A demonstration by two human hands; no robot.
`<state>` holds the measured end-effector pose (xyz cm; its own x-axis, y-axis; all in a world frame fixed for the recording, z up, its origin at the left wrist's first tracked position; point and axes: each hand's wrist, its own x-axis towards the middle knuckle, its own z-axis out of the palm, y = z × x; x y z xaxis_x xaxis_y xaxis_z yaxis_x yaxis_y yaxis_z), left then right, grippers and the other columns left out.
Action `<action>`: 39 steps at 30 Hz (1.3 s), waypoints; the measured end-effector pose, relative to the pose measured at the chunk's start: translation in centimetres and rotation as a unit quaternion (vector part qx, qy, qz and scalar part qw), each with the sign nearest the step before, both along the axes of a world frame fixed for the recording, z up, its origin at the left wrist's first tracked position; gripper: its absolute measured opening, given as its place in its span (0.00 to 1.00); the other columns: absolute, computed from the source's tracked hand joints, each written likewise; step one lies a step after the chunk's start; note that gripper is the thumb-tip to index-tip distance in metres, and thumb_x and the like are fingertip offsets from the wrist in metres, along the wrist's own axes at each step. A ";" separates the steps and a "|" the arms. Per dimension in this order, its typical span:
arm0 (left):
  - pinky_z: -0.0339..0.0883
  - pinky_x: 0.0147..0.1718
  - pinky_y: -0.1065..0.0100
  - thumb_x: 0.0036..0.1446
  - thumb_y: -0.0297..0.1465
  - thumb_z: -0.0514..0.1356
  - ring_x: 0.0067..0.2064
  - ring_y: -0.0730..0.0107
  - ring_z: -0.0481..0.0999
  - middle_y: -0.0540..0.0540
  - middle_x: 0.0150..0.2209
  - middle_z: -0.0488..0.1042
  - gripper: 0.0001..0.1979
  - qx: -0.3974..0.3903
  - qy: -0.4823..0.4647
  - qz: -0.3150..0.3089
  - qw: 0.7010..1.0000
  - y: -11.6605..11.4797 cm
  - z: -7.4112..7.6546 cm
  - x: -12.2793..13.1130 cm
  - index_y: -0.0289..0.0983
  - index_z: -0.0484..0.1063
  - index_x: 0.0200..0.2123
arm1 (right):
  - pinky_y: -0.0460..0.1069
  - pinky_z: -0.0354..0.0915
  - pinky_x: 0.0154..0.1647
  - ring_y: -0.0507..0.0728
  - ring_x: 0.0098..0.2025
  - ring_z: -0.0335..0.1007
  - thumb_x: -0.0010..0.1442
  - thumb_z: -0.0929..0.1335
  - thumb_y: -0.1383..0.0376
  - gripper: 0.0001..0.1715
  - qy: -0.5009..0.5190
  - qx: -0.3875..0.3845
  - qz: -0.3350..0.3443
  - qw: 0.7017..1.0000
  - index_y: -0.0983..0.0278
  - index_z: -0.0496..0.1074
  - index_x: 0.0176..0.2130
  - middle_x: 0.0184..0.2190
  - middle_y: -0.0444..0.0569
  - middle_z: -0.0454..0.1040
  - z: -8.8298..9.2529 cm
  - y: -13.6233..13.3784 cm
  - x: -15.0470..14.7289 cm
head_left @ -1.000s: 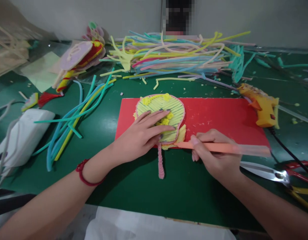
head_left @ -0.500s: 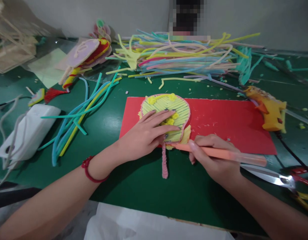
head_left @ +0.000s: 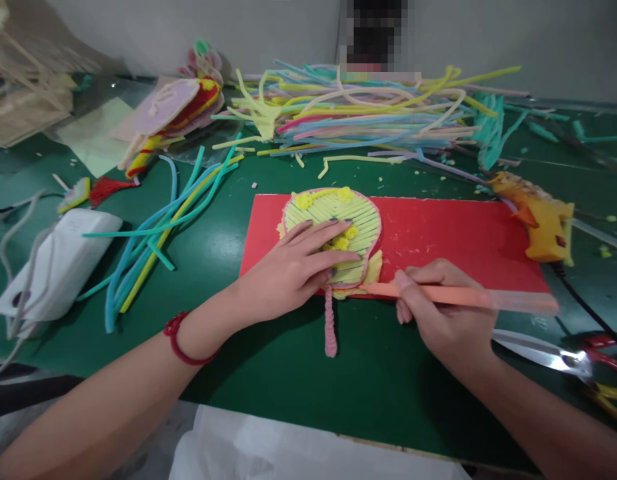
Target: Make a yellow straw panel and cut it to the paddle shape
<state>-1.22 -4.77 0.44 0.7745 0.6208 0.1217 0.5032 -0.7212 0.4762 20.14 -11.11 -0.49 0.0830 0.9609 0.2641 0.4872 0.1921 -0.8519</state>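
Your right hand (head_left: 453, 327), closed around the orange tool (head_left: 458, 295), has shifted rightward; your left hand (head_left: 293, 263), fingers slightly spread, covers the yellow fan (head_left: 355, 205) on the red board (head_left: 463, 247); the fan's lower edge seems worked.

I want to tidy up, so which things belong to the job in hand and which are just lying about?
In the job: pink-edged piece, under the left hand; orange tool, in the right hand; red board, beneath.

Seemingly lying about: heaped strands, yellow corded tool, shears, white box, red tassel.
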 end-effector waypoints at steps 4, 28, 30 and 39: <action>0.47 0.62 0.48 0.60 0.21 0.50 0.65 0.60 0.54 0.43 0.64 0.57 0.21 -0.001 -0.010 0.003 1.000 -0.1 -0.1 0.1 0.42 0.67 0.54 | 0.46 0.60 0.17 0.50 0.16 0.63 0.55 0.68 0.67 0.12 -0.001 0.008 0.019 1.000 0.61 0.65 0.22 0.14 0.40 0.66 0.0 -0.1 -0.1; 0.60 0.56 0.59 0.58 0.26 0.57 0.54 0.66 0.71 0.42 0.50 0.73 0.09 -0.013 -0.172 0.039 0.984 2.2 0.2 -2.5 0.38 0.75 0.40 | 0.49 0.61 0.17 0.52 0.16 0.64 0.55 0.70 0.67 0.08 0.092 0.148 -0.087 0.981 0.61 0.67 0.26 0.15 0.41 0.66 -0.5 -0.2 0.0; 0.62 0.54 0.61 0.59 0.25 0.56 0.51 0.68 0.72 0.44 0.48 0.75 0.09 -0.010 -0.196 0.076 0.978 2.2 0.4 -2.7 0.38 0.75 0.40 | 0.50 0.62 0.20 0.53 0.18 0.66 0.54 0.70 0.66 0.07 0.056 0.160 -0.115 0.979 0.62 0.68 0.26 0.15 0.42 0.66 -0.5 -0.4 0.3; 0.67 0.47 0.64 0.59 0.25 0.54 0.44 0.68 0.75 0.46 0.40 0.77 0.09 0.064 -0.205 0.299 0.930 3.0 0.6 -4.1 0.36 0.74 0.38 | 0.50 0.62 0.34 0.55 0.32 0.72 0.51 0.71 0.66 0.12 -0.183 0.062 -0.124 0.973 0.57 0.75 0.38 0.37 0.51 0.77 1.8 3.3 4.1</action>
<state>-5.33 -1.75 1.06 0.1685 0.8855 0.4329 0.6266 -0.4353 0.6464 24.25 -7.82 1.33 0.1860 0.8821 0.4327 0.7986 0.1208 -0.5896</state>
